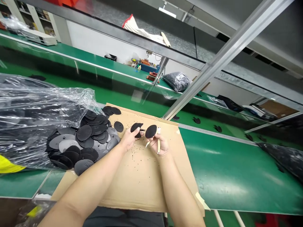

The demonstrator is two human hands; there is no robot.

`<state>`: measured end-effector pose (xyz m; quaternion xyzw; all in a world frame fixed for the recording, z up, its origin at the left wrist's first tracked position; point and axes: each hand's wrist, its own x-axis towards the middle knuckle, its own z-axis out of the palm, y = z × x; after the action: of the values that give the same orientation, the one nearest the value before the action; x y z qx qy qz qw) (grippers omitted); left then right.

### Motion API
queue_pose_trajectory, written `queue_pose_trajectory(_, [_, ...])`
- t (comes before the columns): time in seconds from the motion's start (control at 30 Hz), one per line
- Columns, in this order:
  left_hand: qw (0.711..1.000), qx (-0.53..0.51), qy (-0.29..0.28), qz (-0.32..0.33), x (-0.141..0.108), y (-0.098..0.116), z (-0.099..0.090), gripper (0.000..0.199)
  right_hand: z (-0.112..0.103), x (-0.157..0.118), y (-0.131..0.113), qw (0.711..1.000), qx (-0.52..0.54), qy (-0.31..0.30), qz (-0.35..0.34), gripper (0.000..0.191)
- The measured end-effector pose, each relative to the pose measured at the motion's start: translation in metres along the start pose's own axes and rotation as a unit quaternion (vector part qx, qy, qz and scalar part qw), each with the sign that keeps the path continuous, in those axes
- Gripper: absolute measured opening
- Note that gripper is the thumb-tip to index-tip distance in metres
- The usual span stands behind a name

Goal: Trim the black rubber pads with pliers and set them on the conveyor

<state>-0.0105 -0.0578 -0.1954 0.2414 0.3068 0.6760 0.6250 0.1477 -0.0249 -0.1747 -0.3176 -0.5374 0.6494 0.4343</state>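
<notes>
Over a cardboard sheet, my left hand grips a black disc between thumb and fingers. Just to its right, my right hand holds another black disc by its lower edge, along with a thin pale-handled tool. The two discs are close together, with a small dark piece between them that is too small to make out. A pile of black oval discs spills from a clear plastic bag on the left. One loose disc lies near my left hand. Tiny dark bits dot the cardboard.
A green conveyor runs behind the cardboard, carrying a few black parts. A slanted metal post rises behind my right hand. Overhead, a shelf holds a white glove. A dark-filled bag sits at the far right.
</notes>
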Motion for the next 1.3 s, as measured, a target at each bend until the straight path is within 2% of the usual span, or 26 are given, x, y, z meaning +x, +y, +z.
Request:
queue_pose_trajectory(0.1, [0.999,0.021,-0.038,-0.016,-0.007,-0.001,0.001,0.045,0.003,-0.002,0.016,0.999,-0.014,-0.001,0.047,0.021])
queue_pose_trajectory(0.2, [0.998,0.053,-0.012,0.017,-0.008,-0.005,0.001,0.048,0.005,-0.002,0.020,0.998,0.016,-0.004,0.066,0.022])
queue_pose_trajectory(0.3, [0.991,0.082,0.050,0.097,-0.004,-0.008,0.000,0.044,0.010,-0.003,0.023,0.998,0.042,0.035,0.028,0.032])
queue_pose_trajectory(0.37, [0.982,0.106,0.076,0.136,-0.001,-0.010,0.000,0.042,0.014,-0.003,0.025,0.997,0.015,0.071,-0.023,0.036])
queue_pose_trajectory(0.43, [0.978,0.125,0.082,0.148,-0.001,-0.011,0.000,0.041,0.015,-0.004,0.028,0.991,-0.038,0.107,-0.074,0.034])
queue_pose_trajectory(0.53, [0.982,0.128,0.054,0.129,-0.004,-0.012,0.000,0.041,0.012,-0.005,0.029,0.974,-0.134,0.130,-0.130,0.029])
queue_pose_trajectory(0.67, [0.986,0.132,0.027,0.094,-0.009,-0.011,0.001,0.044,0.003,-0.007,0.023,0.955,-0.226,0.105,-0.160,0.026])
queue_pose_trajectory(0.8, [0.988,0.118,0.034,0.094,-0.012,-0.009,0.003,0.045,0.001,-0.008,0.021,0.949,-0.251,0.085,-0.170,0.024])
queue_pose_trajectory(0.93, [0.992,0.108,-0.002,0.059,-0.014,-0.007,0.003,0.044,0.003,-0.010,0.021,0.946,-0.268,0.049,-0.175,0.022])
queue_pose_trajectory(1.3, [0.992,0.112,0.007,0.049,-0.014,-0.009,-0.001,0.043,0.002,-0.011,0.019,0.929,-0.324,0.017,-0.175,0.023])
